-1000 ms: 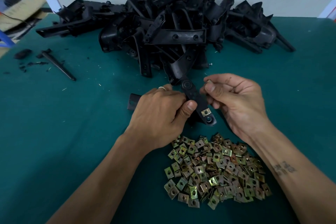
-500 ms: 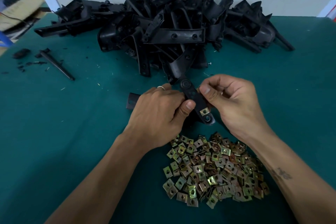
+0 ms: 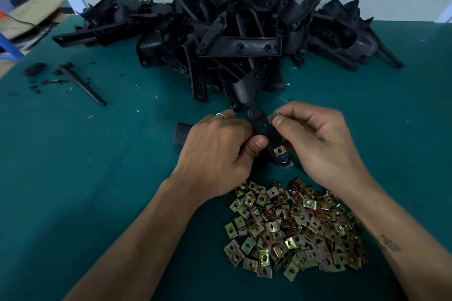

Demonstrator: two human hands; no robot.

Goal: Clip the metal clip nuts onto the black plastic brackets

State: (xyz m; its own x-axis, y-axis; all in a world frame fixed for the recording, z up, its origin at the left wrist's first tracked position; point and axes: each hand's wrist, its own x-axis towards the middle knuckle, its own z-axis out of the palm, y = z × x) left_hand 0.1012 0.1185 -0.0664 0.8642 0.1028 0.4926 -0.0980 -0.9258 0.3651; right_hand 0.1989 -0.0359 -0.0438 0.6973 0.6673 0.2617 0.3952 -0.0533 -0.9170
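My left hand [image 3: 220, 146] grips a black plastic bracket [image 3: 263, 129] at mid-table, thumb pressed on its face. One brass-coloured clip nut [image 3: 279, 150] sits clipped near the bracket's lower end. My right hand [image 3: 318, 139] pinches a second clip nut [image 3: 272, 118] between thumb and forefinger against the bracket's right edge near its round upper end. A heap of loose clip nuts [image 3: 296, 225] lies on the green mat below my hands.
A large pile of black brackets [image 3: 232, 32] fills the back of the green table [image 3: 97, 178]. A thin black rod [image 3: 83, 83] and small black scraps lie at the left. Cardboard boxes [image 3: 29, 12] stand beyond the left edge.
My right hand has slid up along the bracket, bringing the pinched clip nut to the edge near the round upper end. The left hand keeps its grip.
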